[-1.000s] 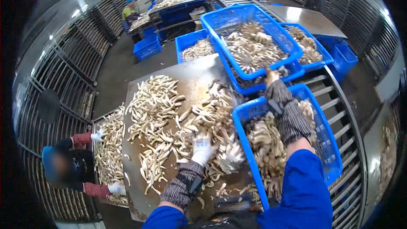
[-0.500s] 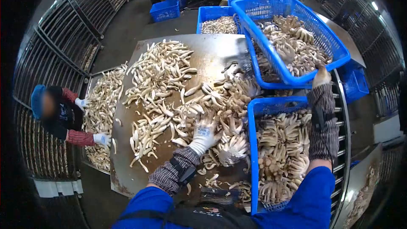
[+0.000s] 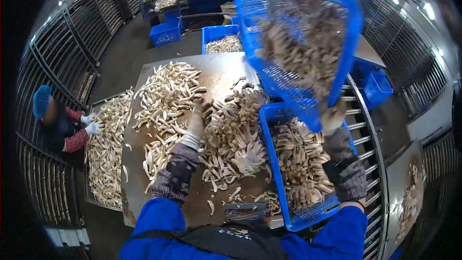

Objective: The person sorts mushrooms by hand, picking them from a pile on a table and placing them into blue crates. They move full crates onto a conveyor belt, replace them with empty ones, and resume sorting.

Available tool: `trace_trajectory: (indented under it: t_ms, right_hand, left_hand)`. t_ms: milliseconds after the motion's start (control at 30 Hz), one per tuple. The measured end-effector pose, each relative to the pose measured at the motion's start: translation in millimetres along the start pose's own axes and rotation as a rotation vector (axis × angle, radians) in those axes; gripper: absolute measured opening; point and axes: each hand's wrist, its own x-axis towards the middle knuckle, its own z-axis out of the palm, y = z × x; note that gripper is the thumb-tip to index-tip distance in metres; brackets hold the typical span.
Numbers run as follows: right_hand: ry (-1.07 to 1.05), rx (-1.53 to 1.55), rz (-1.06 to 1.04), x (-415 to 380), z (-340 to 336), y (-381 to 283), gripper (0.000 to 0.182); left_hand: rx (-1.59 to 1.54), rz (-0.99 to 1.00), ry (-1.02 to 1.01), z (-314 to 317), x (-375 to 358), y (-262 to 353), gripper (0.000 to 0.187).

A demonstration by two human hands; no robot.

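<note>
My right hand (image 3: 332,117), gloved and blurred, grips the near corner of a blue plastic basket (image 3: 349,33). That basket is raised and steeply tilted, with mushroom clusters (image 3: 303,48) smeared by motion inside it. Over the metal table (image 3: 144,207), my gloved left hand (image 3: 195,127) is beside a heap of mushroom clusters (image 3: 236,130); motion hides its finger shape. Loose pale mushrooms (image 3: 168,91) lie beyond and left of that hand. Below the raised basket, a second blue basket (image 3: 281,197) holds more mushroom clusters.
Rollers (image 3: 365,156) run along the right. At the left, a co-worker (image 3: 57,125) has both gloved hands at a mushroom-filled tray (image 3: 108,163). Another blue basket (image 3: 207,33) stands past the table's far edge. A further person (image 3: 151,2) stands at the back.
The held basket has risen and tipped more steeply, shifting left. My left hand has moved away from the clusters, leftward and farther from me. My head view has shifted too.
</note>
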Motion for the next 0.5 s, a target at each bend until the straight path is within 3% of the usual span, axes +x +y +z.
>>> trace_trajectory:
  t_ms: [67, 133, 200, 267, 333, 367, 400, 467, 500]
  right_hand:
    - [-0.197, -0.04, -0.044, -17.8, -21.4, -62.8, 0.039]
    - [-0.414, 0.061, -0.096, -38.0, -28.8, -88.8, 0.037]
    - [-0.743, -0.123, -0.397, -79.7, -23.3, -113.0, 0.016]
    - [-1.303, -0.129, -0.274, -118.8, -13.2, -160.4, 0.019]
    - [-0.974, 0.084, -0.74, -146.4, -23.0, -182.6, 0.029]
    - [-1.208, -0.003, -0.72, -169.2, -20.3, -182.5, 0.038]
    - [-1.51, -0.008, -0.429, -218.9, -8.6, -156.8, 0.035]
    - [-1.106, 0.189, -0.586, -263.0, -12.2, -133.9, 0.04]
    - [-1.158, 0.212, -0.451, -265.7, -15.6, -130.3, 0.033]
  left_hand:
    - [-0.385, 0.016, 0.022, -20.4, -7.8, 31.4, 0.097]
    - [-0.523, 0.1, 0.012, -50.7, -20.9, 46.3, 0.089]
    - [-0.578, 0.149, 0.025, -84.3, -44.6, 44.1, 0.082]
    - [-0.596, 0.147, 0.048, -119.6, -70.5, 19.0, 0.075]
    - [-0.618, 0.083, 0.072, -148.6, -94.3, -25.9, 0.067]
    - [-0.627, 0.047, 0.069, -158.9, -101.1, -47.1, 0.064]
    - [-0.65, 0.01, 0.057, -165.8, -101.8, -67.1, 0.06]
    - [-0.688, -0.062, 0.034, -176.3, -100.6, -106.0, 0.053]
    - [-0.698, -0.088, 0.036, -183.5, -92.0, -128.8, 0.049]
